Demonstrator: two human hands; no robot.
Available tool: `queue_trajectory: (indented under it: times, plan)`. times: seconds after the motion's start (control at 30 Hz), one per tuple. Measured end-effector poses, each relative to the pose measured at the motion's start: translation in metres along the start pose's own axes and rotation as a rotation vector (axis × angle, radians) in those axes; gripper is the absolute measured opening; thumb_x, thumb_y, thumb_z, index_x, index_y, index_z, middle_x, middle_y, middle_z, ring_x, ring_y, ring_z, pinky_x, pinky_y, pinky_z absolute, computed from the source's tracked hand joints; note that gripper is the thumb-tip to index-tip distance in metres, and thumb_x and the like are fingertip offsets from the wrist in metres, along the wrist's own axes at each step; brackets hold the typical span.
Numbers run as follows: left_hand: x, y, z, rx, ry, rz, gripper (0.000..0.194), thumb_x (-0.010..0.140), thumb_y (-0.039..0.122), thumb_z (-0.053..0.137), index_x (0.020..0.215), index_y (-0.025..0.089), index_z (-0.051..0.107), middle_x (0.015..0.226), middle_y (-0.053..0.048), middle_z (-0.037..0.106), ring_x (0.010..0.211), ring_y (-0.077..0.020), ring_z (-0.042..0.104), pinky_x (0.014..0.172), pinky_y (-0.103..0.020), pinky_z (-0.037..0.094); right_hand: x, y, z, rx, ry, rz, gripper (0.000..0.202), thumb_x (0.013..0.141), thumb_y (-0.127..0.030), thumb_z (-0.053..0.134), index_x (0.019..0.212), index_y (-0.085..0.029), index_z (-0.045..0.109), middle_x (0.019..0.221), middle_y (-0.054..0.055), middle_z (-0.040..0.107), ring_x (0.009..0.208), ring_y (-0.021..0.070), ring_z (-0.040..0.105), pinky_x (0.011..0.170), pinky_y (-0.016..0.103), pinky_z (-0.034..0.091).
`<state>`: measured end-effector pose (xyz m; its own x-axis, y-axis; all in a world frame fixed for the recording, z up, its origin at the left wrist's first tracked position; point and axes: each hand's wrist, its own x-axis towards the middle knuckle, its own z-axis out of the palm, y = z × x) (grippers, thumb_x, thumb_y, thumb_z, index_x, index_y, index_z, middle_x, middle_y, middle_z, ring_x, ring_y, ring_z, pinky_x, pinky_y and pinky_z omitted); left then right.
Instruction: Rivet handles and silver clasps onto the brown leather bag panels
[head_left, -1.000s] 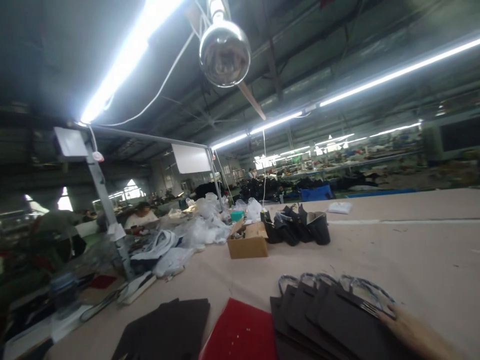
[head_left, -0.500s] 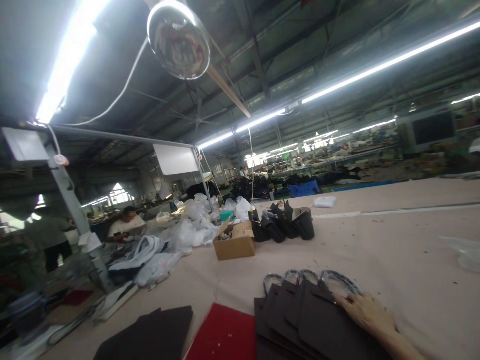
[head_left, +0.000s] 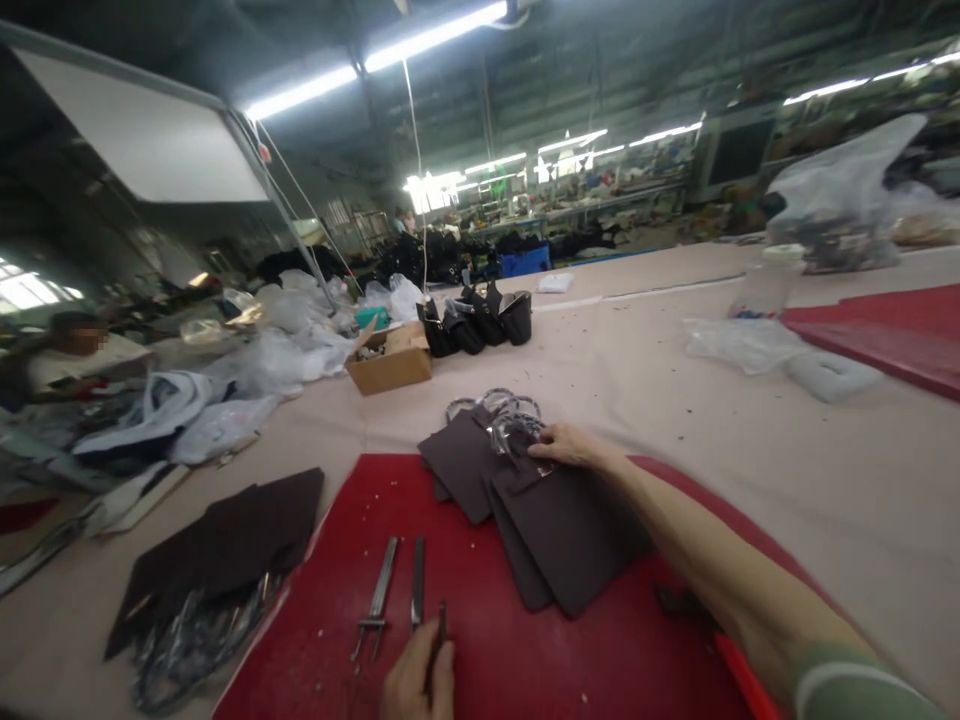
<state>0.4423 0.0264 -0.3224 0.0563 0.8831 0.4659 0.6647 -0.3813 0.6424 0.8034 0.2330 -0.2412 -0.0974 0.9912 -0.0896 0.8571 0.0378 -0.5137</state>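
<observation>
My right hand (head_left: 574,446) is closed at the top edge of a dark brown bag panel (head_left: 577,530) in the fanned pile. Plastic-wrapped looped handles (head_left: 510,415) bunch up beside its fingers. Low in the view, my left hand (head_left: 420,672) wraps around a thin dark rod-like tool (head_left: 442,622), mostly hidden by the fingers. Just ahead of that hand, a metal tool with a crossbar and prongs (head_left: 379,595) and a narrow metal bar (head_left: 418,580) lie on the red sheet (head_left: 352,520).
More dark panels (head_left: 225,540) with wrapped handles lie at left. Farther back are a cardboard box (head_left: 394,365), black bags (head_left: 480,322) and heaped clear plastic (head_left: 277,345). Another red sheet (head_left: 892,330) and plastic packets (head_left: 832,375) are at right. A person (head_left: 82,350) sits far left.
The view has tipped down and turned right, showing more of the red sheet and the tools. My left hand has come into view. The panels under my right hand have shifted across the sheet.
</observation>
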Motion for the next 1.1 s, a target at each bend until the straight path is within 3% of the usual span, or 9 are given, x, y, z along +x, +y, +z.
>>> queue_trajectory:
  times: [0.07,0.13,0.23,0.33,0.57,0.73,0.83,0.97,1.1]
  plan:
    - [0.004,-0.011,0.001,0.025,0.012,0.181,0.027,0.096,0.033,0.050,0.103,0.016,0.070,0.093,-0.009,0.077,0.082,-0.0221,0.075,0.070,-0.025,0.062,-0.007,-0.007,0.000,-0.052,-0.015,-0.028,0.033,0.091,-0.048,0.062,0.086,-0.018,0.073,0.078,0.004,0.067,0.074,0.0193,0.061,0.066,0.025,0.040]
    - [0.008,-0.014,-0.001,0.047,0.027,0.263,0.025,0.096,0.030,0.050,0.103,0.015,0.069,0.091,-0.010,0.077,0.079,-0.0210,0.075,0.066,-0.023,0.061,-0.016,-0.014,-0.002,-0.122,0.010,-0.045,0.034,0.092,-0.050,0.061,0.091,-0.019,0.075,0.089,0.008,0.068,0.082,0.0231,0.062,0.074,0.029,0.043]
    - [0.011,-0.007,-0.004,0.060,0.041,0.238,0.024,0.097,0.026,0.046,0.102,0.015,0.067,0.090,-0.009,0.077,0.079,-0.0200,0.075,0.066,-0.024,0.059,-0.031,-0.018,-0.003,-0.212,0.091,-0.049,0.036,0.092,-0.050,0.061,0.108,-0.021,0.073,0.115,0.013,0.064,0.105,0.0294,0.060,0.092,0.035,0.041]
    - [0.011,0.000,-0.007,0.065,0.021,0.208,0.022,0.096,0.026,0.047,0.102,0.016,0.065,0.089,-0.008,0.076,0.077,-0.0197,0.074,0.065,-0.025,0.058,-0.051,-0.016,0.000,-0.258,0.141,-0.016,0.038,0.094,-0.045,0.058,0.124,-0.023,0.066,0.128,0.012,0.059,0.112,0.0280,0.057,0.097,0.033,0.040]
    - [0.011,-0.002,-0.012,0.028,-0.059,0.119,0.021,0.095,0.029,0.048,0.101,0.017,0.064,0.086,-0.006,0.074,0.076,-0.0216,0.073,0.066,-0.028,0.054,-0.092,-0.015,0.006,-0.346,0.215,0.154,0.051,0.094,-0.043,0.058,0.139,-0.020,0.052,0.126,0.014,0.062,0.116,0.0333,0.055,0.099,0.041,0.038]
    - [0.012,-0.002,-0.012,-0.023,-0.070,0.083,0.019,0.094,0.027,0.048,0.101,0.018,0.063,0.089,-0.007,0.074,0.078,-0.0217,0.072,0.068,-0.029,0.053,-0.094,-0.018,0.000,-0.311,0.291,0.260,0.064,0.090,-0.037,0.059,0.146,-0.015,0.038,0.116,0.011,0.068,0.111,0.0296,0.060,0.095,0.038,0.040]
    - [0.013,0.000,-0.011,-0.049,-0.080,0.066,0.019,0.094,0.026,0.046,0.101,0.019,0.063,0.090,-0.007,0.074,0.080,-0.0217,0.071,0.070,-0.029,0.053,-0.081,-0.019,0.001,-0.275,0.280,0.339,0.065,0.087,-0.039,0.061,0.142,-0.010,0.043,0.106,0.011,0.071,0.101,0.0278,0.064,0.083,0.034,0.045]
    - [0.015,0.004,-0.013,-0.051,-0.111,0.027,0.018,0.094,0.026,0.045,0.098,0.019,0.061,0.087,-0.007,0.072,0.080,-0.0217,0.070,0.070,-0.029,0.051,-0.064,-0.025,0.007,-0.276,0.208,0.395,0.039,0.084,-0.042,0.063,0.113,-0.016,0.067,0.102,0.010,0.071,0.094,0.0277,0.065,0.073,0.032,0.045]
    - [0.017,0.008,-0.017,-0.052,-0.152,-0.008,0.015,0.093,0.025,0.045,0.091,0.020,0.059,0.083,-0.007,0.069,0.080,-0.0215,0.067,0.070,-0.029,0.048,-0.061,-0.030,0.010,-0.311,0.183,0.368,0.030,0.087,-0.040,0.057,0.104,-0.020,0.071,0.099,0.008,0.071,0.088,0.0262,0.065,0.069,0.031,0.045]
